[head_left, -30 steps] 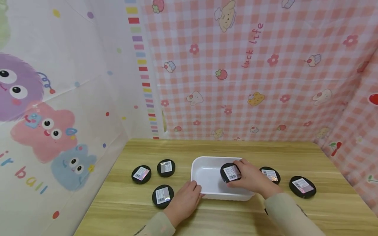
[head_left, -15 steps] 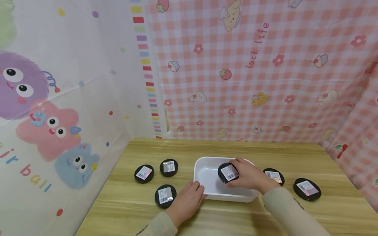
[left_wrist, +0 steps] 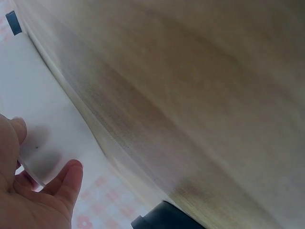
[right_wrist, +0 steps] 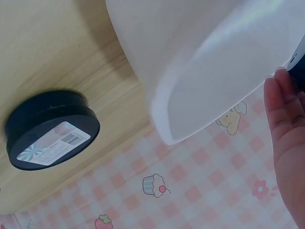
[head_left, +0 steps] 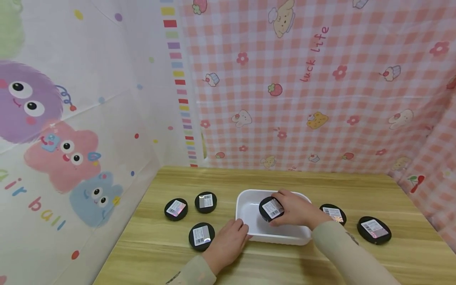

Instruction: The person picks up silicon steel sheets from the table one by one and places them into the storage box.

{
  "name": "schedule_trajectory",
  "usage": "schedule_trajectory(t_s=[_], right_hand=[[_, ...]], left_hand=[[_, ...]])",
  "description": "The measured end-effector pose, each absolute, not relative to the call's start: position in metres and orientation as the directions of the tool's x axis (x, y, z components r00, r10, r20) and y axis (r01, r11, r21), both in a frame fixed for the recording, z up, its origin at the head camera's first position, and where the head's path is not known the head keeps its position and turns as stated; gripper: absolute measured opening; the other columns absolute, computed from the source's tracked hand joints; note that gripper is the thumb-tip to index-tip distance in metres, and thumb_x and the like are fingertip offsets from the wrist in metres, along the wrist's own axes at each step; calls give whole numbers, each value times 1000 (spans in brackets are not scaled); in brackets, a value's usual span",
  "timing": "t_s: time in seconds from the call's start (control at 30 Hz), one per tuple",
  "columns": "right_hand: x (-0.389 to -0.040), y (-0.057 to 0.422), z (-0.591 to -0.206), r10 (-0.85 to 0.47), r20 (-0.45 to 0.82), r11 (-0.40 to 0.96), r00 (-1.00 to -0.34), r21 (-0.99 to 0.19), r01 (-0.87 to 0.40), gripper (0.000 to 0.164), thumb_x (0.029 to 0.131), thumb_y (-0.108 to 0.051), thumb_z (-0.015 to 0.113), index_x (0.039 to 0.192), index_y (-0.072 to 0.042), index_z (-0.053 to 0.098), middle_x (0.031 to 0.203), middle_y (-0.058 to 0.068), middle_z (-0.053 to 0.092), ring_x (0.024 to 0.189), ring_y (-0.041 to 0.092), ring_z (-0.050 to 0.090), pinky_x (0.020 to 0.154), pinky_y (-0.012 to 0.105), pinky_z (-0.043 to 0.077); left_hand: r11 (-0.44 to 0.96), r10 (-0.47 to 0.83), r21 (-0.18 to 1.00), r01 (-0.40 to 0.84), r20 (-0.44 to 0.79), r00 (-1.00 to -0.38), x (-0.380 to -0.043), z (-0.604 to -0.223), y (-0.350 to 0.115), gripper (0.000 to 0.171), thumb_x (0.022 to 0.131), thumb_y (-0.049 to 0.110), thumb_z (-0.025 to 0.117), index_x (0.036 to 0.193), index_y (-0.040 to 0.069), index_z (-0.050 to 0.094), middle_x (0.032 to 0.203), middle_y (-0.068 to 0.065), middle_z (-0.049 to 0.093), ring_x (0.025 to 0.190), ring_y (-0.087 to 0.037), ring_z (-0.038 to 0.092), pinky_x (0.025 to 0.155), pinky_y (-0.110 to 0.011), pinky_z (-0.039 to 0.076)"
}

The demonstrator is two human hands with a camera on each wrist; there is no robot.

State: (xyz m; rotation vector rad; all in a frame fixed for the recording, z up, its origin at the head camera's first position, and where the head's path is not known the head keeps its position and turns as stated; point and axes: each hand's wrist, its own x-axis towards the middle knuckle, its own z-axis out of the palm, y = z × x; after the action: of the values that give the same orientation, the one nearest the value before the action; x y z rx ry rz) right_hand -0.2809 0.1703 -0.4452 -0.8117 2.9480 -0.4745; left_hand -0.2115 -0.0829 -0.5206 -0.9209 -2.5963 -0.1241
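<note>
My right hand [head_left: 295, 209] grips a round black tub [head_left: 271, 208] by its right side, over the inside of the white plastic basin [head_left: 278, 239]. A white barcode label faces up on the tub. The right wrist view catches only an edge of this tub [right_wrist: 300, 71] at the fingertips. At the basin's front left corner, my left hand [head_left: 228, 242] pinches the rim. In the left wrist view, thumb and fingers of that hand [left_wrist: 35, 200] lie on both sides of the basin's wall [left_wrist: 43, 86].
Left of the basin lie three more labelled black tubs: one at far left [head_left: 176, 209], one behind [head_left: 205, 202], one by the left hand [head_left: 201, 236]. Two others sit right, one partly behind the right forearm [head_left: 333, 214], one farther out [head_left: 374, 230]. Patterned cloth [head_left: 260, 134] backs the wooden table [head_left: 171, 257].
The right hand has carried the tub slightly left over the basin. The left hand keeps its place on the rim, while the head view has shifted a little.
</note>
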Motion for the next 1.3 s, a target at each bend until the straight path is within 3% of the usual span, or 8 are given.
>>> schedule_trajectory(t_s=[0.33,0.53,1.03,1.3], right_hand=[[-285,168,-440,-544,44,799,-838,-276,-534,81,63,-52,88,126,-8,62,106,-2,60,85,10,57,76,32,51],[-288,163,-445,-547,27,800,-836,-278,-532,81,64,-52,89,128,-10,62,106,-6,58,86,7,55,76,29,50],[-296,146,-448,-611,15,767,-791,-237,-597,82,68,-55,87,129,-7,61,108,-4,59,88,8,56,80,30,52],[-297,139,-451,-664,-18,736,-748,-196,-649,72,71,-54,85,118,-6,61,100,-3,58,83,9,54,78,31,51]], left_hand=[[780,596,-50,624,364,-716,-210,-516,-77,20,103,33,56,94,15,57,89,3,51,82,-15,52,74,-27,49],[780,596,-50,623,360,-718,-210,-519,-77,21,103,34,57,94,15,58,90,2,52,82,-15,52,74,-26,49],[774,602,-86,627,403,-689,-214,-523,-85,22,102,34,59,92,15,58,88,3,51,78,-14,52,71,-26,47],[778,594,-45,627,380,-709,-215,-526,-85,21,102,34,57,93,16,59,90,2,53,81,-15,52,72,-26,48]])
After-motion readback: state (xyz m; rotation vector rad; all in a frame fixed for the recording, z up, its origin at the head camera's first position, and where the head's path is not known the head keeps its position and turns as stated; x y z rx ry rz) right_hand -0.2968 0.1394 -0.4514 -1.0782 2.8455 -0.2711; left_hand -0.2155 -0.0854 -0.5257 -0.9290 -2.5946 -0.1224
